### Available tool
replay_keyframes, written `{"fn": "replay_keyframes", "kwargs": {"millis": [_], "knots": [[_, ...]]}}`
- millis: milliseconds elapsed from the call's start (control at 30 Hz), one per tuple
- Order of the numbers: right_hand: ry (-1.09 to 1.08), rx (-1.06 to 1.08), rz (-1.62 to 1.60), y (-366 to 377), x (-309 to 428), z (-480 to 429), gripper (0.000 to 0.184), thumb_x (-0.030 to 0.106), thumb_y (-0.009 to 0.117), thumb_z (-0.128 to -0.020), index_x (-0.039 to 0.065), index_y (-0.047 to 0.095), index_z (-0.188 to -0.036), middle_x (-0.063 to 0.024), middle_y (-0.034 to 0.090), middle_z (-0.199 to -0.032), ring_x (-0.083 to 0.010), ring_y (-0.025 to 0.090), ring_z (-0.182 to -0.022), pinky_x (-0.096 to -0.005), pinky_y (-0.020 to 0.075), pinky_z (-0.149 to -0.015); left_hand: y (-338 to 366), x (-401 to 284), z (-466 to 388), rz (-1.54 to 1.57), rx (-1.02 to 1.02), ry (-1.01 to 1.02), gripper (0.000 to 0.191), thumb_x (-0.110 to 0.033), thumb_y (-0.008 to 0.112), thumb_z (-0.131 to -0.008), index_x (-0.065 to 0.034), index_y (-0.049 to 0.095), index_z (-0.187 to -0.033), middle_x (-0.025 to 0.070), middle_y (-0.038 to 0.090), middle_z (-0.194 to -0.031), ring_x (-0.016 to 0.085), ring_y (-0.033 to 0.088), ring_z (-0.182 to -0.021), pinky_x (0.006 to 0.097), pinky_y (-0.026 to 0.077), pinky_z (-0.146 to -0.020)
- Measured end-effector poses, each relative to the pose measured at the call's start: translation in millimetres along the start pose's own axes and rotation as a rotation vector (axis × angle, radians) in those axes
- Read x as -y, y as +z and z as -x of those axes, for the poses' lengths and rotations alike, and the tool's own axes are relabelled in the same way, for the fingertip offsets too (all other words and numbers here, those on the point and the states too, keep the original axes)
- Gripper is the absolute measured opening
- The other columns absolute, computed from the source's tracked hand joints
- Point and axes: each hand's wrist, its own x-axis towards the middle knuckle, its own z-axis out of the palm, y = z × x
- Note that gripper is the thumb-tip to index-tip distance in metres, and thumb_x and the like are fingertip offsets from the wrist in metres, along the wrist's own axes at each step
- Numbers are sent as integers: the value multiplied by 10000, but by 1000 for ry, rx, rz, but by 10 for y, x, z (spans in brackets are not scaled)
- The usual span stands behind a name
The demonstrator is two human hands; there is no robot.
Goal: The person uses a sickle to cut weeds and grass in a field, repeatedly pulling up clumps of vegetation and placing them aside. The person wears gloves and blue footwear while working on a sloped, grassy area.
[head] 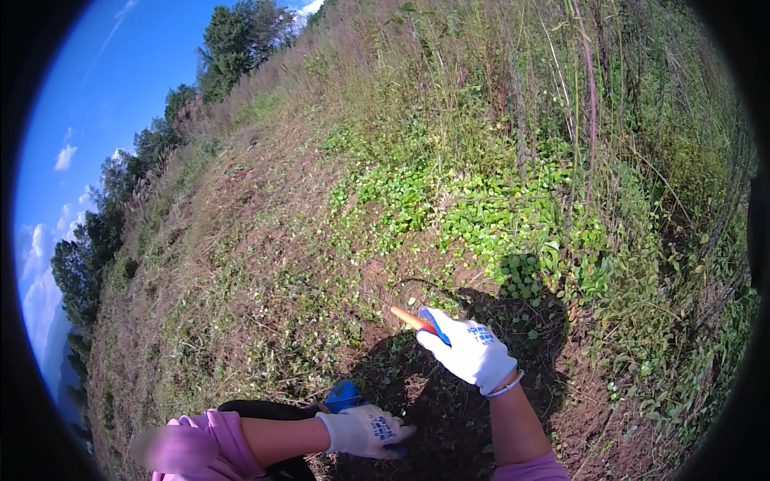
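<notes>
My right hand, in a white knit work glove with a blue-coated palm, is closed around the orange handle of a hand tool. From the handle a thin metal part runs up and to the left, hard to make out against the soil. My left hand, gloved the same way, hangs low over shaded ground with its back towards me. Its fingers point right, and its palm side is hidden. Just beyond it shows a smooth blue object, probably the toe of a shoe.
Low leafy green plants grow ahead of the right hand. Tall weeds and dry stalks rise behind them and along the right. Cut stems and leaves litter the slope to the left. Bare brown soil shows at lower right.
</notes>
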Motion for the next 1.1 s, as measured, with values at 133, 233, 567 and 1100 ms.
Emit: {"fn": "replay_keyframes", "kwargs": {"millis": [133,233,567,1100], "knots": [[6,-26,4,-26,-15,21,491,440,453,-892,130,437,-1273,-188,642,-858,-373,621,-766,-464,483,-666,42,4,-35,22,-11,0,625,-458,442,-886,12,367,-1292,174,583,-939,326,604,-800,395,492,-668],[-1,-64,-7,-45,-34,42,487,438,461,-890,132,443,-1269,-181,644,-856,-366,624,-765,-457,486,-663,36,-4,-54,59,15,-17,628,-463,441,-888,12,367,-1293,169,582,-927,326,604,-782,398,488,-656],[16,-24,-5,-110,31,79,502,453,450,-890,131,443,-1275,-179,644,-878,-363,624,-782,-461,488,-680,67,-34,-64,75,17,-18,620,-455,434,-895,12,360,-1295,169,581,-924,331,603,-776,403,486,-651],[-103,18,-42,-12,61,83,551,399,533,-853,119,401,-1308,-181,615,-1023,-361,607,-879,-448,481,-752,112,-45,-112,10,27,23,631,-461,408,-898,13,345,-1309,184,584,-985,329,611,-818,396,498,-688]]}}
